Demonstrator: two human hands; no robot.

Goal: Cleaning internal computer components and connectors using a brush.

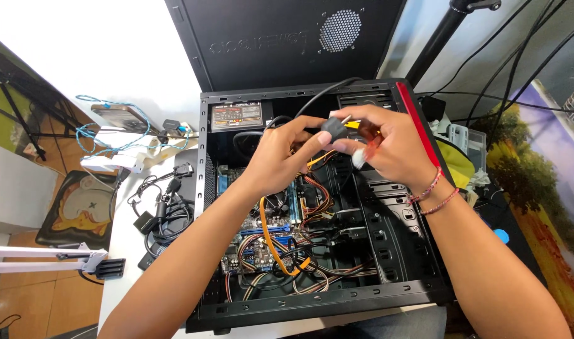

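Black plug (334,128) pinched by left hand (280,157) fingers above open case (418,251), right hand (387,147) fingers closed on white connector (358,158), held close together as if for mating.

Small black plug connector (332,129) on a black cable, held aloft over the open computer case (387,276).

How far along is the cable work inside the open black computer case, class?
Done: the black computer case lies open, motherboard exposed. In hand: left hand and right hand pinch a small black plug connector above it. Left: the orange flat cable and loose wire bundles lie untidy inside.
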